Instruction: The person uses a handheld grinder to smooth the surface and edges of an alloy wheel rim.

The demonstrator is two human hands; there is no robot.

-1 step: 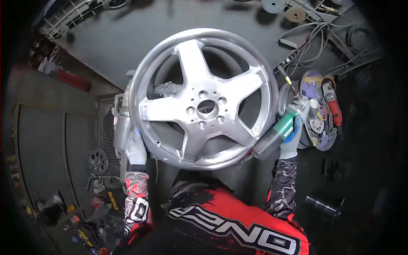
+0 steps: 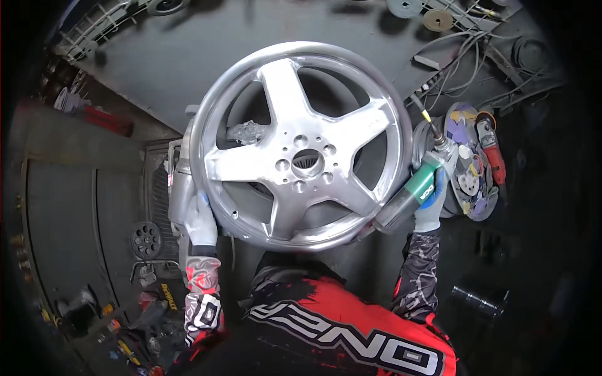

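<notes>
A bare silver five-spoke alloy wheel (image 2: 291, 128) lies face up in front of me. At its lower left edge, my left hand (image 2: 200, 222), in a whitish glove with blue on it, grips the rim; some fingers are hidden by the rim. To the right of the wheel, my right hand (image 2: 431, 210), gloved alike, is wrapped round a green and black power grinder (image 2: 411, 197). A thin shaft with a yellow band (image 2: 427, 117) points up and away from the grinder's metal head. The grinder's black end lies close against the wheel's lower right edge.
Right of the grinder is a tray of sanding discs (image 2: 467, 182), with a red angle grinder (image 2: 492, 153) beside it. Loose cables (image 2: 464, 69) hang at the far right. A grey machine part (image 2: 180, 188) borders the wheel's left. Assorted tools (image 2: 135, 351) lie at lower left.
</notes>
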